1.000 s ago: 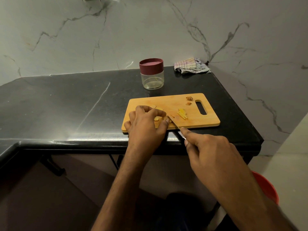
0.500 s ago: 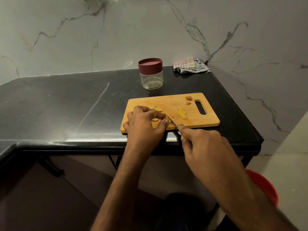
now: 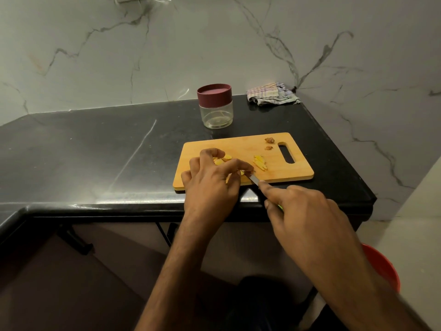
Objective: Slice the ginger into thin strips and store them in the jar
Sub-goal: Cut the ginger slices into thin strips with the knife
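On the board, head view: left hand (image 3: 210, 180) pinches a ginger slice (image 3: 242, 173) with curled fingers.
Knife: right hand (image 3: 303, 211) grips the knife (image 3: 254, 179); blade just right of the slice.
Jar: jar (image 3: 216, 107) stands behind the cutting board (image 3: 298, 168), lid on.

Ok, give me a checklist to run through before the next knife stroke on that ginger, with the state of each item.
1. Left hand steadies the ginger slice with curled fingers: ok.
2. Right hand grips the knife, index finger along its back: ok.
3. Blade clear of the left fingertips: cannot tell, the tip is hidden right beside them.
4. Cutting board lies flat and wholly on the counter: ok.
5. Cut strips lie apart from the cutting spot: ok.
6. Jar ready for strips: not ok, its maroon lid is still on.
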